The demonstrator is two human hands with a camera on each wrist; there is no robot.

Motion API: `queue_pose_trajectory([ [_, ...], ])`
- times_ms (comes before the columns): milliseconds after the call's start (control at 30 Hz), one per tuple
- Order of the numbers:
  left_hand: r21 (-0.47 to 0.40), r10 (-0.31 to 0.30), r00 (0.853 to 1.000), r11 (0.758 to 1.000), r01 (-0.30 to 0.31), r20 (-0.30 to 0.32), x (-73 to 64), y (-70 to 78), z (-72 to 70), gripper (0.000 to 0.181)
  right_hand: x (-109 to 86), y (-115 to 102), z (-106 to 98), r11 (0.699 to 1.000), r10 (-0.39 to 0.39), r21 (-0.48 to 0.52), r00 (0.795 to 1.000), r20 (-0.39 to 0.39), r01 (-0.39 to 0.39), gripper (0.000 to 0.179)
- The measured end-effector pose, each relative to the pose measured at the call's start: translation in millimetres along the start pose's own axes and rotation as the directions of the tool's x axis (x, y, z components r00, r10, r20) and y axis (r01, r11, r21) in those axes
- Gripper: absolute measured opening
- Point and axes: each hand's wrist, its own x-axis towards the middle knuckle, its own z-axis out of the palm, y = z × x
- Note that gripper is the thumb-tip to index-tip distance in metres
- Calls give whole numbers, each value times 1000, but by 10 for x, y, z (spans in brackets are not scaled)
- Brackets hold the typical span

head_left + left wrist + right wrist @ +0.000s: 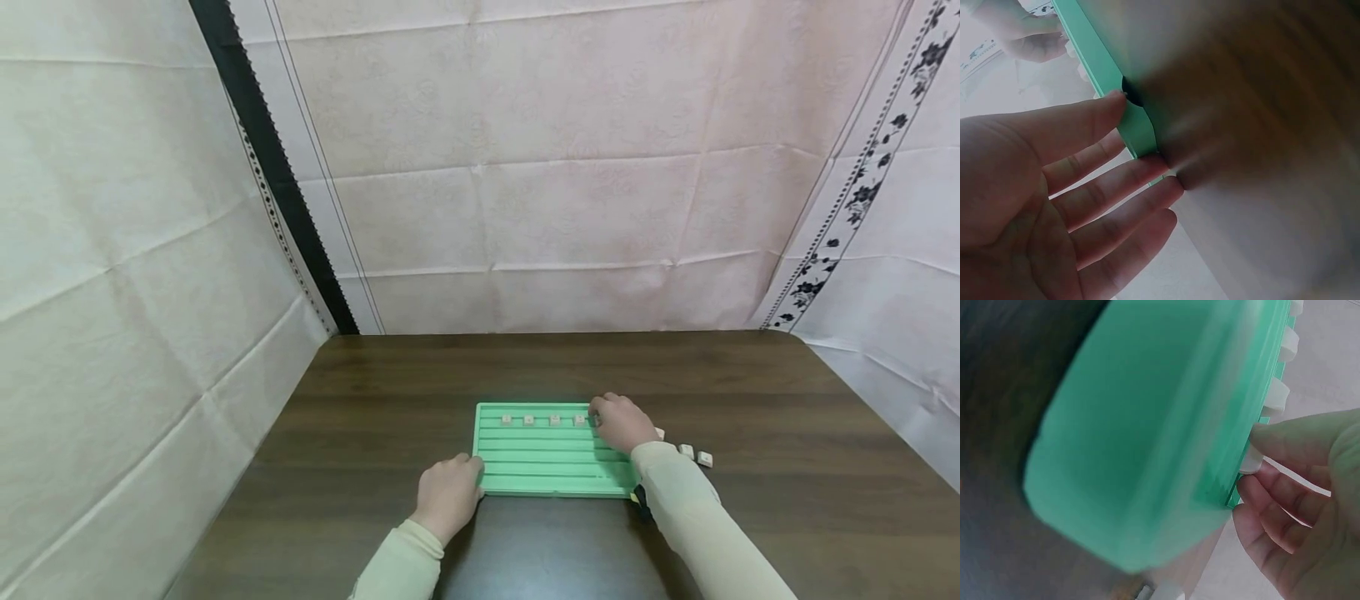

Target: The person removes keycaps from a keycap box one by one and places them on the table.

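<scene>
The left hand (447,493) gripped the ridged, rectangular green board (540,463); the right hand (622,423) pinched a small white block (1252,461).

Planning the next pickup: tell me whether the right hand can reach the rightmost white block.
Probably yes: nothing covers the rightmost block on the table beside the right sleeve, though the right hand pinches another block.

From the near side, the head view looks forward and down over the table (375,433), well back. The wrist views look closely past the left hand (448,496) and right hand (621,423); all share the green board (555,468).
</scene>
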Motion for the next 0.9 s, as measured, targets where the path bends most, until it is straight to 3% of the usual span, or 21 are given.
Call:
queue_pose_trajectory([
  [400,-10,-6,1000,1000,6,18,15,-5,-5,19,-27,40,27,999,-7,31,998,-59,9,16],
  [633,1,6,1000,1000,-6,-10,16,-13,-9,19,-60,77,-62,998,26,53,997,-68,-22,18],
  [900,-17,-11,1000,1000,11,19,21,0,-9,20,-127,205,-176,998,43,38,996,-74,-40,18],
])
